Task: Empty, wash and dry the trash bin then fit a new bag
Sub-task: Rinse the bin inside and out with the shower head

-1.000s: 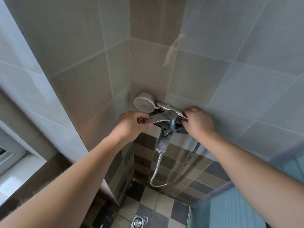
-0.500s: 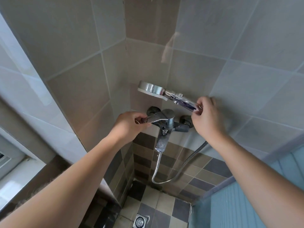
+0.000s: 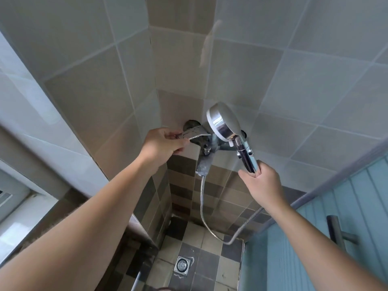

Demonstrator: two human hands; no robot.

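Lifted off the wall mixer, the round chrome shower head [image 3: 224, 122] now hangs in the right hand [image 3: 263, 183], gripped by its slick, rigid handle; the left hand [image 3: 162, 142] pinches the flat chrome tap lever [image 3: 194, 132].

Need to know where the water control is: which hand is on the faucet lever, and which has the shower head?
The left hand pinches the faucet lever at the wall mixer. The right hand grips the shower head by its handle, lifted off the mixer.

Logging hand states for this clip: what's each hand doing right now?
Left hand: pinching the tap lever.
Right hand: gripping the shower head by its handle.
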